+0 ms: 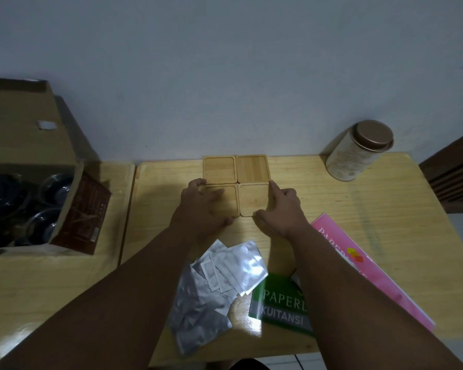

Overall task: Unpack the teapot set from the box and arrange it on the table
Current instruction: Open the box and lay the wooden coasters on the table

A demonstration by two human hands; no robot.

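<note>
Several square wooden coasters lie in a two-by-two block at the back of the wooden table (345, 209): back left coaster (219, 169), back right coaster (252, 168), front left coaster (229, 202), front right coaster (253, 198). My left hand (201, 206) rests on the front left coaster, fingers spread over it. My right hand (281, 209) touches the right edge of the front right coaster, index finger straight along its side and thumb at its front corner. The open cardboard box (24, 124) stands at left with dark glass cups (56, 185) inside.
A round tin (358, 150) with a brown lid stands at the back right by the wall. Silver foil packets (217, 287) lie near the front edge between my arms. A green receipt book (278, 303) and pink paper pack (358, 265) lie at front right.
</note>
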